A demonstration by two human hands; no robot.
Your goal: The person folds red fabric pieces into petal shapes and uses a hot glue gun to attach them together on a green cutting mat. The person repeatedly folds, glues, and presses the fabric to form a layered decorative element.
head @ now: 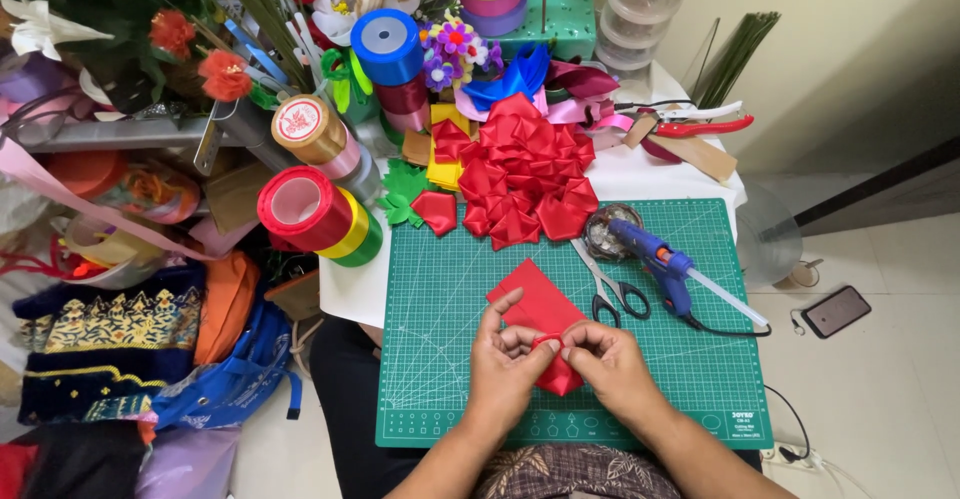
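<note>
My left hand (505, 364) and my right hand (605, 359) meet over the green cutting mat (440, 299). Both pinch a folded piece of red ribbon (556, 377) between fingertips. A flat red ribbon piece (535, 299) lies on the mat just beyond my hands, and the folded part seems to join it. Farther back sits a pile of folded red ribbon petals (520, 174).
Scissors (610, 284) and a blue glue gun (660, 264) lie right of my hands. Ribbon rolls (310, 209) stand at the left, with artificial flowers (225, 74) behind. A phone (835, 311) lies on the floor at right. Red-handled scissors (700, 124) rest at the back.
</note>
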